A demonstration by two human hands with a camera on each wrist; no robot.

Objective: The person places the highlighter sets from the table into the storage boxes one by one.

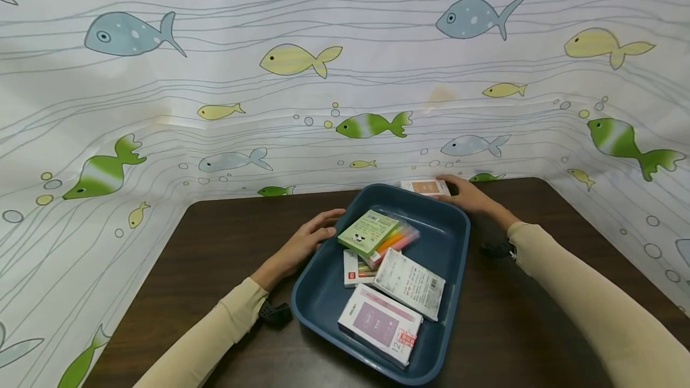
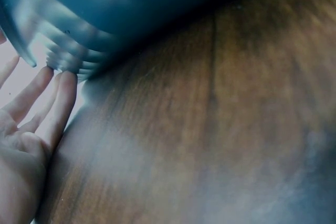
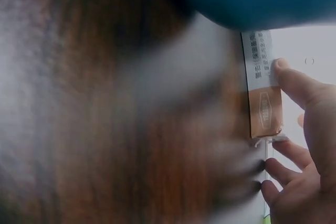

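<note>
A dark blue plastic bin [image 1: 308, 298] stands at an angle on the table. My left hand [image 1: 304, 244] touches its left side; in the left wrist view, fairly straight fingers [image 2: 64, 98] meet the bin's ribbed outer wall [image 2: 105, 24]. Behind the bin's far right corner lies a white and orange-brown box [image 1: 423, 187], partly hidden by the rim. My right hand [image 1: 474, 197] pinches the right end of that box. In the right wrist view, the thumb [image 3: 296, 82] lies against the printed box [image 3: 262, 98] and the other fingers are around its end.
Inside the bin are a green panda box [image 1: 366, 231], a pack of coloured pens [image 1: 398, 239], a white and red box [image 1: 353, 269], a white printed box [image 1: 411, 283] and a white and purple box [image 1: 380, 323]. A fish-patterned sheet [image 1: 323, 23] rises behind the dark wooden table [image 1: 215, 268].
</note>
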